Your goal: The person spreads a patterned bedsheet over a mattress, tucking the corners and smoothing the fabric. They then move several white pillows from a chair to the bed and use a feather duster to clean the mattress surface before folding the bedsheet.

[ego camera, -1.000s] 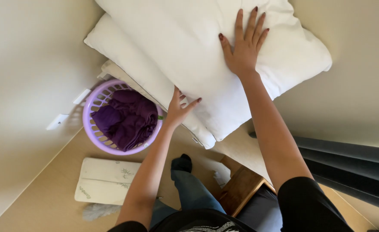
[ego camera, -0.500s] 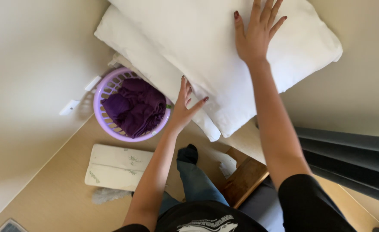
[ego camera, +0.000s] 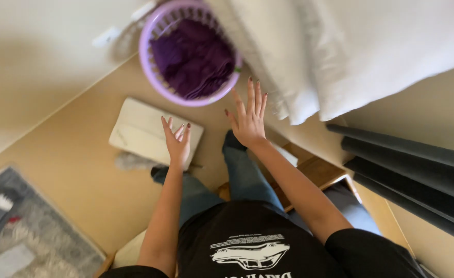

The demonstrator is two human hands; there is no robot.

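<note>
Both hands raised, palms away, holding nothing. Left hand (ego camera: 176,138): fingers (ego camera: 166,126) loosely spread, over a white board (ego camera: 139,128) on the floor (ego camera: 72,175). Right hand (ego camera: 248,119): fingers (ego camera: 251,95) spread wide, tips near but clear of the white pillows (ego camera: 350,51), just beyond and right of them. Lilac basket (ego camera: 150,62) with purple cloth (ego camera: 193,59) beyond the left fingers, its rim against the pillows. Grey rug (ego camera: 26,231) far left of the left fingers. Dark slats (ego camera: 417,170) right of the right fingers.
</note>
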